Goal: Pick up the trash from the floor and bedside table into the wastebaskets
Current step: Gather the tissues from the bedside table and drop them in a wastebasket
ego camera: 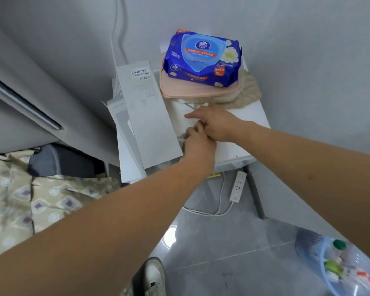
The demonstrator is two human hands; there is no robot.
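Observation:
Both my hands reach over the white bedside table [250,133]. My right hand [216,124] lies palm down on the tabletop, index finger stretched toward the left. My left hand [198,142] sits just below it with fingers curled, touching the right hand; what it pinches is hidden. A thin stick-like scrap [192,107] lies just beyond my right fingers. A blue-lined wastebasket [312,242] holding bottles and other trash stands on the floor at the bottom right.
A blue wet-wipe pack [203,58] rests on a pink lidded box [179,88] at the table's back. Long white cartons [145,116] lean at the table's left. A power strip [238,186] and cable lie on the floor. The bed [30,199] is at left.

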